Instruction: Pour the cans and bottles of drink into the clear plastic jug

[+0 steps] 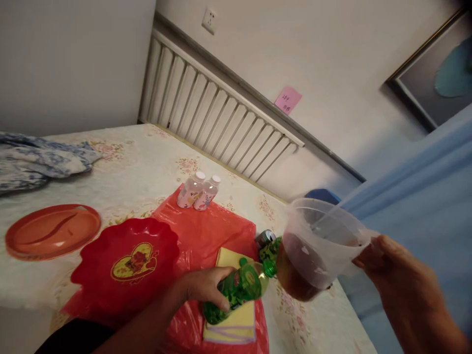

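My left hand [204,287] is wrapped round a green plastic bottle [239,290] with a green cap, tilted with the cap pointing up to the right. That cap sits close to a clear plastic tub [319,246] holding brown liquid. My right hand [391,273] grips the tub by its rim on the right side and holds it tilted in the air above the bed's corner. A clear stick or straw leans inside the tub.
On the bed's floral cover [140,167] lie a red plastic bag [214,231], a yellow cloth [234,322], a red heart-printed dish [129,265], an orange tray [51,231], two small pink bottles [199,191], a green can [267,241] and a blue patterned cloth [37,162]. A radiator [217,113] lines the wall.
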Tool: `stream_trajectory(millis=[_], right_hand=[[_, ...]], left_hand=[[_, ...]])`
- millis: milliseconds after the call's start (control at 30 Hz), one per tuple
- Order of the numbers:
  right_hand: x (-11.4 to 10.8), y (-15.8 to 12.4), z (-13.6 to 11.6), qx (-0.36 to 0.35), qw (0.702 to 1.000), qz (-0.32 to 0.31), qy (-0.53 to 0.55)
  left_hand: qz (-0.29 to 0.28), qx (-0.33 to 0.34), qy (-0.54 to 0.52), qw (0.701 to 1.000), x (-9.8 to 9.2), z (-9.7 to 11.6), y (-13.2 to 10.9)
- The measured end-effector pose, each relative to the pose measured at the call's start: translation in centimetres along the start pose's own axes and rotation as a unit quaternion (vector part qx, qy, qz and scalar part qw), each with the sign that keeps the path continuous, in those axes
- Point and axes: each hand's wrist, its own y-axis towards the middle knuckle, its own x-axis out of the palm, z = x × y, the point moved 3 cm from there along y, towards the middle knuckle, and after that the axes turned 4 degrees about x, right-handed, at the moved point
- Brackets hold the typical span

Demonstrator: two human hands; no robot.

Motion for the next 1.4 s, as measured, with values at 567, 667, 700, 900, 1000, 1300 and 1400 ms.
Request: stream_trajectory(millis=[567,667,700,900,1000,1300,1400], right_hand=[[-3.8,-4.5,4.0,0.116,0.99,-0.031,-0.068],[-3.5,-4.6,4.1,0.119,0.988,-0.051,-0.082],[-3.5,-4.6,4.1,0.123,0.987,-0.057,-0.086],[-3.4,-4.1,3.8,0.136,0.979,-0.113,-0.101],[-3.4,-3.7,3.5,0.131,0.976,-0.138,-0.11],[-2.7,-2.6,2.3,0.13,0.965,-0.167,-0.153],[-2.3,-2.2,1.8,0.126,0.961,-0.175,-0.172]], left_hand=[[0.049,0.013,0.104,0.993,-0.9,2.4,-0.7],[0.053,0.014,0.124,0.991,-1.0,2.4,-0.7],[0.056,0.015,0.128,0.99,-1.0,2.3,-0.7],[0.054,0.012,0.123,0.991,-1.1,1.9,-0.5],[0.056,0.01,0.121,0.991,-1.1,1.7,-0.5],[0.058,0.01,0.122,0.991,-1.3,1.5,-0.4],[0.054,0.013,0.118,0.991,-1.2,1.5,-0.4]])
